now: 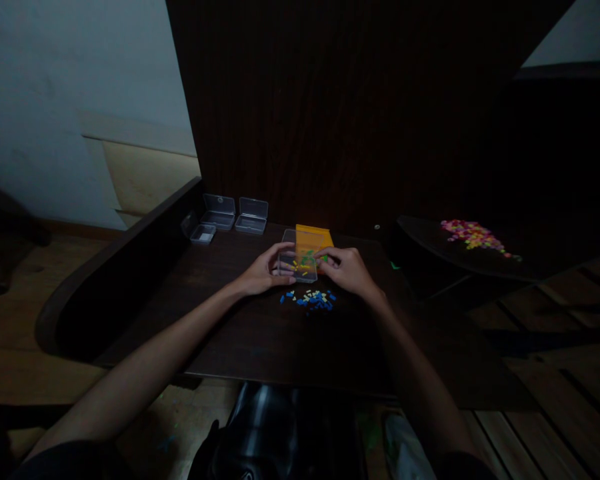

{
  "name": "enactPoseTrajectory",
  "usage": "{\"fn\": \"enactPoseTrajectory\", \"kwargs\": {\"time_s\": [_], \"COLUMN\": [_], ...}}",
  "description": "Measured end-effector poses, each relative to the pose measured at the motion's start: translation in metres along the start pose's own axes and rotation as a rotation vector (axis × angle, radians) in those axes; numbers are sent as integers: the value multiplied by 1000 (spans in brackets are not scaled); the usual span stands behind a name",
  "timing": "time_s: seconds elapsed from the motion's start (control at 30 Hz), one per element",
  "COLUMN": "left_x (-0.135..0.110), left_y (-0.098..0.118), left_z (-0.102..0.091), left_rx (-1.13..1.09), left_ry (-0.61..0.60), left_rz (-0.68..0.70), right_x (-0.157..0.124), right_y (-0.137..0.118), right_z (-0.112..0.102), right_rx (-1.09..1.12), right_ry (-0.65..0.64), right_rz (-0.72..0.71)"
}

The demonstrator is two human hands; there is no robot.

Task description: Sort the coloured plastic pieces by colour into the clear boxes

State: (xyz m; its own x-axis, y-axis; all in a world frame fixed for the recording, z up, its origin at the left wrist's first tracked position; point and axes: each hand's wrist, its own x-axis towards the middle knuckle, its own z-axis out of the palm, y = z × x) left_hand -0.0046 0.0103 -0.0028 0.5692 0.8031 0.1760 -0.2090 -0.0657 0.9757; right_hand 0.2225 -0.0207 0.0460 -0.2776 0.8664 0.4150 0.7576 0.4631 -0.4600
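Clear plastic box [299,265] sits mid-table against an orange tray [314,239] on its far side, with green and yellow bits inside. Left hand [265,272] curls its fingers round the box's left side. Right hand [347,270] pinches the right rim, fingers pressed together. Blue and yellow pieces [312,299] lie scattered just near of the box. Empty clear cases [235,214] rest far left.

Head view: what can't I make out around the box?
Head view only:
- Box sides: covered by left hand and right hand; grip unclear.
- Orange part behind it: lid or second box, too dim.
- Loose pieces in front: too small for shape.
- Far pile: small, dim.
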Motion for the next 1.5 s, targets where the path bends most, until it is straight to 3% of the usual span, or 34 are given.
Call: {"fn": "enactPoseTrajectory", "kwargs": {"time_s": [0.27, 0.6, 0.93, 1.5], "left_x": [4, 6, 7, 11], "left_y": [2, 3, -2, -7], "left_z": [-13, -24, -31, -33], "left_rx": [29, 130, 240, 89], "left_ry": [130, 232, 309, 393], "left_rz": [40, 82, 56, -47], "right_x": [-2, -34, -38, -39], "right_y": [20, 54, 50, 50], "right_z": [-4, 14, 22, 26], "right_rx": [-12, -62, -124, -195], "right_ry": [85, 242, 322, 348], "right_rz": [1, -24, 6, 7]}}
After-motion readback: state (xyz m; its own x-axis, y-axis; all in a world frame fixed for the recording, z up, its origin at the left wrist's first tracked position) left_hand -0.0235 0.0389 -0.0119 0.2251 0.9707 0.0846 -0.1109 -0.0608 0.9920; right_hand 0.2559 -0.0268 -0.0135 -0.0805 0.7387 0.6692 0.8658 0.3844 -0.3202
